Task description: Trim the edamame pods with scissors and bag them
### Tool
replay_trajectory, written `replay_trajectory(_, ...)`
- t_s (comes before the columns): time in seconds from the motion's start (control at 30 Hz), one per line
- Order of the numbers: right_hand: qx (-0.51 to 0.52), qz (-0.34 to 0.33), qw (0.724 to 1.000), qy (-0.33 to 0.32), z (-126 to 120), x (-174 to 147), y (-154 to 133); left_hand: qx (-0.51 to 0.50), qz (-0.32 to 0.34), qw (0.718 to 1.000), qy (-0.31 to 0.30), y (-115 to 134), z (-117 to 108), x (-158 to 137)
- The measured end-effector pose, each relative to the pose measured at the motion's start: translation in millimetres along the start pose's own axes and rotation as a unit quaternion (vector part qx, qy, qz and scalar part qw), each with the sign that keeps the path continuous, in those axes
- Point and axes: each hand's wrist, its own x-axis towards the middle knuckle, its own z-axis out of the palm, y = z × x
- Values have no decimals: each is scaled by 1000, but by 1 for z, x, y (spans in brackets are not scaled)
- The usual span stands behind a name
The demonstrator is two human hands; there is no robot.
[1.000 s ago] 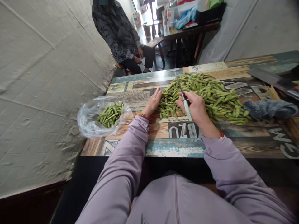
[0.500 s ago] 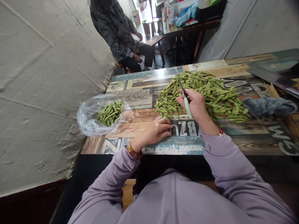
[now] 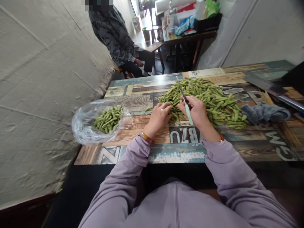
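Observation:
A heap of green soybean pods lies spread over the table in front of me. My right hand is closed round a knife with a pale green handle, its narrow blade pointing away over the pods. At the heap's near left edge, my left hand rests with its fingers curled down among the pods; whatever they grip is hidden. One loose pod lies just left of that hand. Further left, a clear plastic bag stands open with more pods inside.
A grey cloth lies right of the heap, near a dark flat blade-like object. The patterned table meets a wall at left. Beyond it sits a person; a cluttered second table stands behind.
My left hand has moved forward from the table's bare front part to the heap's edge, its fingers now among the pods. My right hand still holds the knife. The view has shifted slightly.

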Motion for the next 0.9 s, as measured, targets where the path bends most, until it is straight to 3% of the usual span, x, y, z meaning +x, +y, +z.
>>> replay_trajectory(0.13, 1, 5, 1000, -8, -1, 0, 1, 40, -17, 998, -33, -2, 4, -1)
replay_trajectory(0.37, -9, 11, 1000, -23, -1, -1, 2, 49, -59, 997, -12, -28, -6, -16)
replay_trajectory(0.63, -28, -12, 999, -30, 3, -5, 1, 62, -41, 997, 2, -24, -4, -14)
replay_trajectory(0.8, -26, -3, 999, -32, 4, -5, 4, -108, -98, 983, 112, -31, -4, -12)
replay_trajectory(0.9, -31, -3, 999, -32, 5, -5, 4, -300, -162, 926, 164, -35, -8, -12)
